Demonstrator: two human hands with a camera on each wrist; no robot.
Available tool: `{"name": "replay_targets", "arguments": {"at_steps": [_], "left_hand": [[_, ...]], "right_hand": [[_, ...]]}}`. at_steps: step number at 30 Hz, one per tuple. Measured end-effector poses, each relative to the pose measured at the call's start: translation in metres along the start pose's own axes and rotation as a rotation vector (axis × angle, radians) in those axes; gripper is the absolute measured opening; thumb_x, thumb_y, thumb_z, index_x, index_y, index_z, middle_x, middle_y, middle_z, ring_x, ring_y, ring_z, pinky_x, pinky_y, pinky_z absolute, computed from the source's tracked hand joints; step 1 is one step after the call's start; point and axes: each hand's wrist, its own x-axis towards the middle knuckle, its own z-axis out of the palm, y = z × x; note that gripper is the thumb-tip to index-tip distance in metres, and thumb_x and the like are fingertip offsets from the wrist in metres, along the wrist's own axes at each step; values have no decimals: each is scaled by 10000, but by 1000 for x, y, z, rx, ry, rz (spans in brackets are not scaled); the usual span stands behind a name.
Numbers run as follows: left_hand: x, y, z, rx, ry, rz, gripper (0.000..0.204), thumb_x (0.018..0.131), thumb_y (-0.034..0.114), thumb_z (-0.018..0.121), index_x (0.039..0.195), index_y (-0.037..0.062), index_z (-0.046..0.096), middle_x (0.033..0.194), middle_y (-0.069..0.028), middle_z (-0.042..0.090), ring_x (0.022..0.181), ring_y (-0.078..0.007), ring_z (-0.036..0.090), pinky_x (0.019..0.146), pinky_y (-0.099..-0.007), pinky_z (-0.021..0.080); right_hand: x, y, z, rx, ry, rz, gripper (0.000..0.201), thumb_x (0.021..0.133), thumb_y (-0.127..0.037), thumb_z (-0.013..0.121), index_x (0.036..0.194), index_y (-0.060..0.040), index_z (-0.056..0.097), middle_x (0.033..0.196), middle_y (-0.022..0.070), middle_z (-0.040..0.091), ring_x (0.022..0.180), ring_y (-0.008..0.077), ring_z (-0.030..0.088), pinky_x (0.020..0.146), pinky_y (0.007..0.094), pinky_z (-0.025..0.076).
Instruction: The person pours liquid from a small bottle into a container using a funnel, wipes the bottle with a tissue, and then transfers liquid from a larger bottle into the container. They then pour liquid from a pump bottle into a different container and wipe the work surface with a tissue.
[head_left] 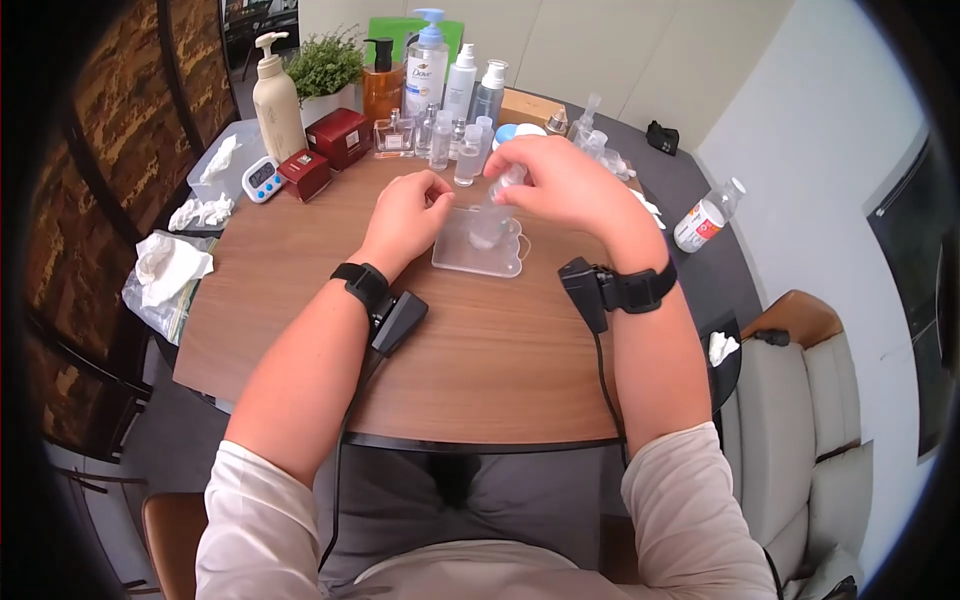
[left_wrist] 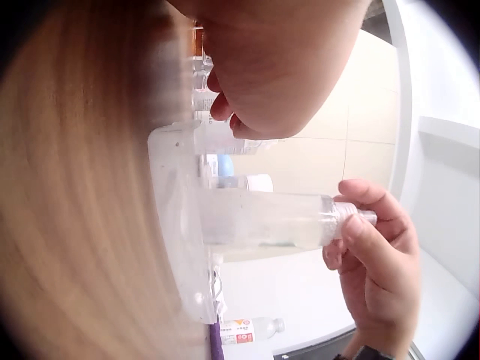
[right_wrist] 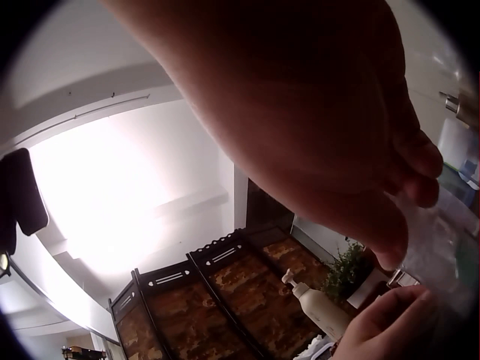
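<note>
The tray [head_left: 478, 262] is clear and lies on the wooden table [head_left: 480, 370], in front of the person, and its right edge has a wavy shape. The bottle [left_wrist: 270, 219], which is see-through and looks frosted in the left wrist view, is upright over the tray; whether its base touches the tray, I cannot tell. The right hand [head_left: 580, 188] is above the right part of the tray and pinches the bottle near its top, with the thumb on one side and the fingers bent on the other. The left hand [head_left: 405, 215] is just beside the left far corner of the tray; its fingers are loosely bent, with the thumb near them, and I see no object in them. Just beyond the tray stand several small bottles [head_left: 467, 165], and farther behind them the Dove bottle [head_left: 424, 85] with a blue pump. To the left of the tray and beyond it are two red boxes [head_left: 340, 138], the timer [head_left: 262, 180] and the cream pump bottle [head_left: 277, 105]. Well to the right of the tray stands the labelled bottle [head_left: 704, 222].
</note>
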Motion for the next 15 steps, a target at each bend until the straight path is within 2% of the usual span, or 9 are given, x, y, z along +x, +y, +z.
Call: {"name": "replay_targets", "arguments": {"at_steps": [2, 4, 5, 7, 8, 9, 11, 15], "left_hand": [[-2, -1, 2, 17, 19, 10, 217, 947, 189, 713, 1021, -14, 732, 951, -155, 746, 875, -267, 696, 820, -387, 559], [-2, 0, 2, 37, 39, 27, 207, 942, 179, 708, 1015, -13, 734, 953, -166, 746, 886, -291, 696, 830, -402, 559], [-2, 2, 2, 37, 8, 6, 205, 939, 181, 705, 1016, -7, 737, 951, -170, 744, 899, -305, 690, 844, -417, 556], [-2, 4, 2, 24, -18, -15, 203, 937, 182, 702, 1017, -1, 739, 949, -173, 742, 913, -320, 683, 858, -431, 553], [-2, 6, 1, 51, -21, 8, 196, 937, 180, 698, 1015, 5, 743, 951, -173, 743, 929, -329, 678, 867, -444, 549], [-3, 7, 1, 77, -23, 29, 190, 938, 178, 695, 1013, 11, 747, 954, -173, 744, 946, -338, 674, 875, -457, 545], [-3, 4, 5, 76, 17, 37, 177, 944, 169, 685, 1013, 20, 752, 960, -167, 748, 961, -346, 668, 890, -465, 536], [-3, 2, 7, 82, 63, 88, 149, 949, 139, 662, 1012, 54, 768, 980, -143, 758, 1015, -354, 651, 942, -473, 505]], "right_hand": [[-1, -8, -3, 33, -91, 57, 251, 882, -108, 730, 1114, -13, 724, 1054, 173, 734, 945, 339, 709, 850, 428, 569], [3, -11, 7, 106, -65, -58, 253, 880, -113, 737, 1113, -17, 729, 1034, 178, 737, 947, 337, 712, 840, 428, 573], [6, -12, 12, 94, -70, -60, 253, 880, -113, 737, 1113, -17, 729, 1034, 178, 737, 947, 337, 712, 840, 428, 573], [11, -8, 23, 71, 77, -74, 261, 873, -127, 752, 1113, -27, 736, 997, 180, 739, 931, 334, 713, 831, 425, 570], [10, -5, 25, 59, 156, -96, 264, 874, -132, 763, 1118, -33, 741, 945, 167, 733, 867, 306, 700, 786, 405, 560], [8, -2, 22, 49, 146, -96, 264, 874, -132, 763, 1118, -33, 741, 945, 167, 733, 867, 306, 700, 786, 405, 560], [3, -1, 11, 102, 80, 78, 279, 872, -128, 776, 1131, -29, 739, 913, 144, 714, 790, 251, 665, 737, 374, 541], [-6, 2, 6, 126, 71, 157, 290, 873, -120, 786, 1143, -24, 736, 862, 113, 697, 728, 188, 625, 695, 345, 519]]}}
